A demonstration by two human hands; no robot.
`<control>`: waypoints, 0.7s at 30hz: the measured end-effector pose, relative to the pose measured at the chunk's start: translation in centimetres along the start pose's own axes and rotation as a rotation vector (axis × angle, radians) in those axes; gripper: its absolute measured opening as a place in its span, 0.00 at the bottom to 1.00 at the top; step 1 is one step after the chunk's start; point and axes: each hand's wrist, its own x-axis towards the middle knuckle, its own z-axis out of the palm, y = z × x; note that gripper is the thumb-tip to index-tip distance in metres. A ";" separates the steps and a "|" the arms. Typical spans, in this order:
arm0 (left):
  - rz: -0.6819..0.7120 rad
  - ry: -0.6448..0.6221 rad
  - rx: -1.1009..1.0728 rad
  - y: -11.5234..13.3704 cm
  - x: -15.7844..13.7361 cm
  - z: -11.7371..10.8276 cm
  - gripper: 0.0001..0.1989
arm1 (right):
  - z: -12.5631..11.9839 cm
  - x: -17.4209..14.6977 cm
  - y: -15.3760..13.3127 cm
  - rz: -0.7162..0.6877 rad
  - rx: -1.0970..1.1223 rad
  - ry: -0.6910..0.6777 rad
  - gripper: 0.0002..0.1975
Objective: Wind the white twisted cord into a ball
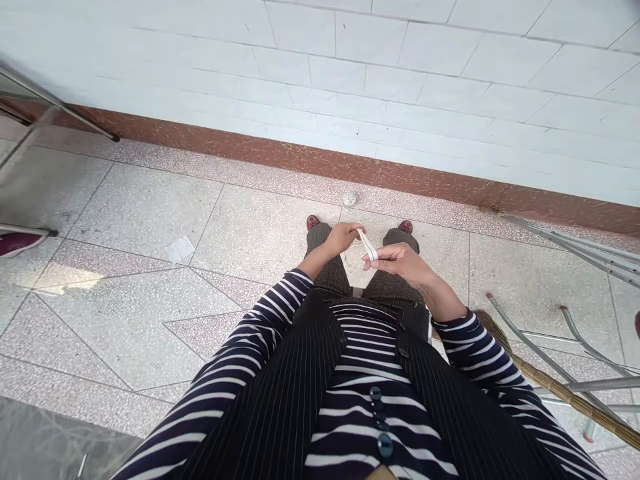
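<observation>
A narrow bundle of white cord [367, 245] stretches between my two hands, above my knees. My left hand [344, 237] pinches its upper end between thumb and fingers. The lower end is gripped by my right hand [400, 260], whose thumb and forefinger press on it. A small ball of white cord [349, 198] lies on the floor beyond my hands, close to the wall. A thin strand seems to hang below my left hand; where it leads I cannot tell.
A tiled wall [370, 80] with a brown skirting [280, 150] runs ahead of my feet. White paper [180, 249] lies on the floor to the left. At the right are metal chair legs [575, 333] and a broom handle [560, 383]. Another person's shoe [23, 240] shows far left.
</observation>
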 end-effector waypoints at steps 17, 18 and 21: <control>-0.107 -0.421 -0.250 0.7 -8.3 3.3 0.18 | -2.2 3.1 6.4 -0.083 -0.301 0.499 0.24; -0.120 -0.418 -0.297 1.2 -8.2 2.7 0.19 | -2.5 2.9 6.9 -0.070 -0.341 0.470 0.22; -0.140 -0.313 -0.514 2.6 -7.1 0.9 0.18 | -2.3 1.8 8.1 -0.032 -0.330 0.365 0.15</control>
